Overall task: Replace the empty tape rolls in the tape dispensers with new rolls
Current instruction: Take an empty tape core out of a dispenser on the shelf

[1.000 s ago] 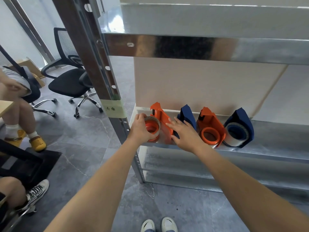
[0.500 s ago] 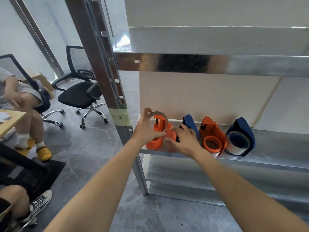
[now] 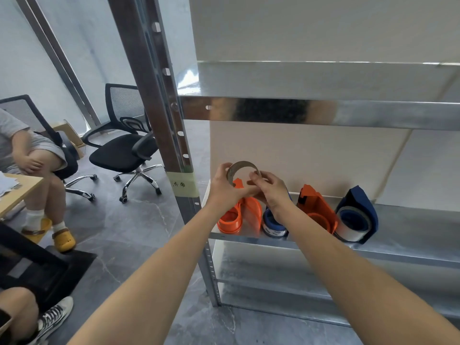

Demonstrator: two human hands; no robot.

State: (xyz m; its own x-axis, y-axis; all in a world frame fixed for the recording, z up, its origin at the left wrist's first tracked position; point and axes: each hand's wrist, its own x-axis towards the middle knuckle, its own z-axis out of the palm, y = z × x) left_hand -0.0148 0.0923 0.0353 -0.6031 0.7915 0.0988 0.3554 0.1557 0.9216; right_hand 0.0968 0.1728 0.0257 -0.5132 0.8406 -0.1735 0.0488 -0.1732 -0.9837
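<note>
An empty brown cardboard tape core (image 3: 242,166) is held up above the shelf between both hands. My left hand (image 3: 225,189) grips its left side and my right hand (image 3: 270,189) pinches its right rim. Below them an orange tape dispenser (image 3: 239,215) stands on the metal shelf (image 3: 410,235) with its orange hub bare. A blue dispenser (image 3: 272,224) is partly hidden behind my right wrist. Further right stand a second orange dispenser (image 3: 316,207) and a blue dispenser holding a full clear tape roll (image 3: 353,224).
The steel rack upright (image 3: 159,95) with a taped label stands left of my hands, and an upper shelf (image 3: 323,113) runs overhead. Left of the rack are two office chairs (image 3: 124,150), a seated person (image 3: 32,160) and a desk corner (image 3: 17,190).
The cardboard core has come off the orange dispenser's hub and risen above it in my left hand. My right hand left the dispenser and took hold of the core's right side.
</note>
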